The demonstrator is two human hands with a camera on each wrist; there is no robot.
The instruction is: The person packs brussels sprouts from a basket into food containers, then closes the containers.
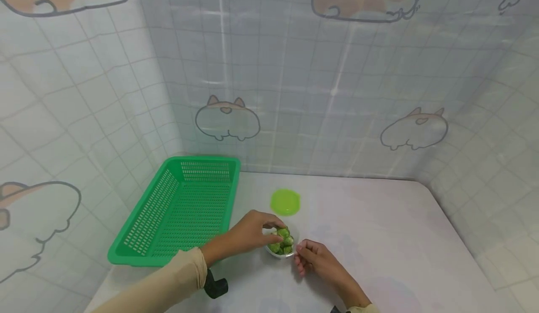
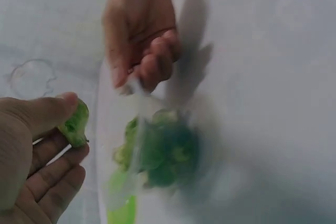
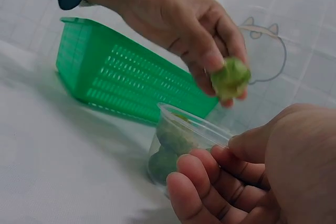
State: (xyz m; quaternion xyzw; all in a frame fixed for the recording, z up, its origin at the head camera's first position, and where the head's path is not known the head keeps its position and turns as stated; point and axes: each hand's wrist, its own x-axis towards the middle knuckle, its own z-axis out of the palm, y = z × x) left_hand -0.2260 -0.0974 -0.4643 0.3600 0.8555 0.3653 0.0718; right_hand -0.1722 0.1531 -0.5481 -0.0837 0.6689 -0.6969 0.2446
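Observation:
My left hand [image 1: 251, 231] pinches a small, round green piece of produce [image 3: 231, 78] between thumb and fingers, above a clear plastic cup [image 3: 191, 124]. Whether it is a fruit or a vegetable I cannot tell. Several similar green pieces [image 2: 165, 148] fill the cup, which stands upright on the table. At the cup's near right side, my right hand [image 1: 316, 259] pinches its rim between thumb and forefinger; the other fingers are loosely curled. In the left wrist view the cup is blurred.
A green perforated plastic basket [image 1: 191, 210] stands on the left of the white table [image 1: 370, 229]. Behind the cup lies a bright lime-green round lid [image 1: 285, 202]. Tiled-pattern sheeting [image 1: 294, 93] with cartoon dogs encloses the table at the back and sides.

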